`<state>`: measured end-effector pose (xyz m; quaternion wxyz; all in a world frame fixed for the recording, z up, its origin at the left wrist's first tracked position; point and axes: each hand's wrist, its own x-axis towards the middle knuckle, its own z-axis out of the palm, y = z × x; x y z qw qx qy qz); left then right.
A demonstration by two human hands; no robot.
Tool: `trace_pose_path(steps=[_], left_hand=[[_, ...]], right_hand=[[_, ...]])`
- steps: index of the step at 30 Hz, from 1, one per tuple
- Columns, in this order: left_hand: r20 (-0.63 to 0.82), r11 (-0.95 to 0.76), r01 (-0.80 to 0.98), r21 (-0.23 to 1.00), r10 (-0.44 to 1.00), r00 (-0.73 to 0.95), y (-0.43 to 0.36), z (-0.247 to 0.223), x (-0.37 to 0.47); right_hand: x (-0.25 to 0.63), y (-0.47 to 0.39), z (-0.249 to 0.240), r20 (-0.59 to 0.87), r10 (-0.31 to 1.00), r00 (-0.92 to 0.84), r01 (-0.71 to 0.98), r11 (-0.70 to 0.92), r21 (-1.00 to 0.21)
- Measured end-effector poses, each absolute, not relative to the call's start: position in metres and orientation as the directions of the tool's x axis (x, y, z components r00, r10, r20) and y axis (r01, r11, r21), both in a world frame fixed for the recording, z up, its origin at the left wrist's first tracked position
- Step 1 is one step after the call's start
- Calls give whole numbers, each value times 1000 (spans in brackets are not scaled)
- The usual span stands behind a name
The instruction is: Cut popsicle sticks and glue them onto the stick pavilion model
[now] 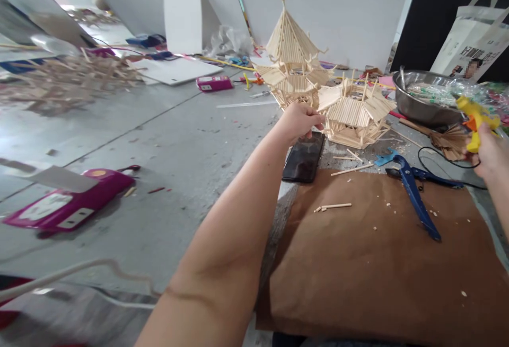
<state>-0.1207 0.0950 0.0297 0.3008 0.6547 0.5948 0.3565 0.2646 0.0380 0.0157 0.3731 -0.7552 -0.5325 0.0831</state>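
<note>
My left hand [303, 121] reaches out over the black phone [304, 159], its fingers closed near the left edge of a six-sided wooden-stick pagoda section [350, 111]. What the fingertips hold, if anything, is hidden. Just behind that hand rises a taller stick pagoda [292, 45] with a pointed roof. At the far right, my right hand [491, 148] grips a yellow glue gun [479, 109] with an orange trigger, its black cord trailing below. Blue-handled cutters [415, 193] lie with their handles spread, left of and below my right hand.
Brown paper [377, 273] covers the near floor, with cut stick pieces [336, 206] on it. A metal bowl [423, 108] of packaged sticks stands back right, beside a white bag [469, 45]. Leftward are a purple device [67, 198] and a heap of sticks [67, 79].
</note>
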Motion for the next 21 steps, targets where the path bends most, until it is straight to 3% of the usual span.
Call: trace_pose_path(steps=[1, 2, 5, 11, 15, 21], left_hand=[[99, -103, 566, 818, 994, 38, 93, 32, -120], [86, -94, 570, 816, 995, 41, 92, 34, -120], [51, -76, 596, 799, 997, 60, 87, 39, -119], [44, -81, 631, 772, 996, 73, 87, 40, -119], [48, -86, 614, 785, 996, 78, 88, 38, -118], [67, -110, 596, 795, 993, 94, 89, 36, -120]], right_hand=[[256, 36, 24, 178, 868, 464, 541, -119, -833], [245, 35, 32, 111, 877, 468, 366, -78, -927], [213, 35, 53, 125, 928, 352, 61, 111, -992], [149, 40, 68, 315, 949, -19, 131, 315, -940], [117, 46, 69, 313, 926, -210, 180, 351, -919], [99, 62, 62, 262, 941, -213, 351, 324, -879]])
